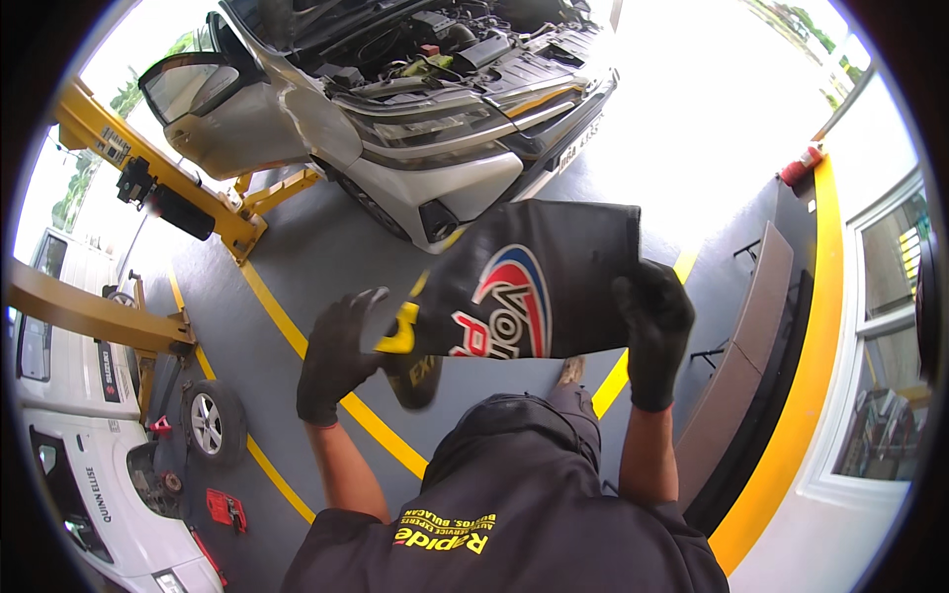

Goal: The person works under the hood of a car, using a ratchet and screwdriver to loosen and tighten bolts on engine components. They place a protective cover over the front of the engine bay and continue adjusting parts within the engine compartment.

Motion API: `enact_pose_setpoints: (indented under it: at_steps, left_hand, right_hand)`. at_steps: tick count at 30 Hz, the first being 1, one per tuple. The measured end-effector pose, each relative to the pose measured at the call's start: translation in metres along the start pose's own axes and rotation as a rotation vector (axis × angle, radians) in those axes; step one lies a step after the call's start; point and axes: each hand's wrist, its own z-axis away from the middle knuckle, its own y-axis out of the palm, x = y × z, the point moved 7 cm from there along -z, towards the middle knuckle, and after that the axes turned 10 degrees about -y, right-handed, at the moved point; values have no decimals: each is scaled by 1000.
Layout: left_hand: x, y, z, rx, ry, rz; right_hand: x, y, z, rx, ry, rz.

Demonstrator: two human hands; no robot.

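Note:
A black sheet-like cover (585, 287), vinyl-looking, with a red, white and blue printed emblem and a yellow patch at its left end, hangs in front of my body. My right hand (654, 331), in a black glove, is closed on the cover's right end. Close to the yellow left end is my left hand (339, 351), also black-gloved, with thumb and fingers apart and floor showing between them. A dark piece with yellow print (413, 381) shows beneath the cover's left end; I cannot tell whether it belongs to it.
Ahead stands a silver car (395, 148) with its engine bay exposed. A yellow lift post (163, 163) is at left, with a white vehicle (99, 474), a detached wheel (215, 423) and a red tool case (226, 509). At right are a long brown bench (736, 366) and a fire extinguisher (801, 166).

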Motion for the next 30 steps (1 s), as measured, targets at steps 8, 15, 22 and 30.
enact_pose_setpoints:
  at_steps: [8,15,22,30]
  left_hand:
    - [-193,56,-165,-220,442,317]
    - [-291,107,-282,-169,551,371]
    - [-292,135,-341,-340,448,356]
    - [-248,145,-403,-633,178,497]
  right_hand:
    - [-28,-27,-98,368,-741,565]
    - [-82,-70,-212,556,-759,552]
    - [-142,-65,-300,709,-768,478]
    - [-213,12,-401,1305,-320,-385]
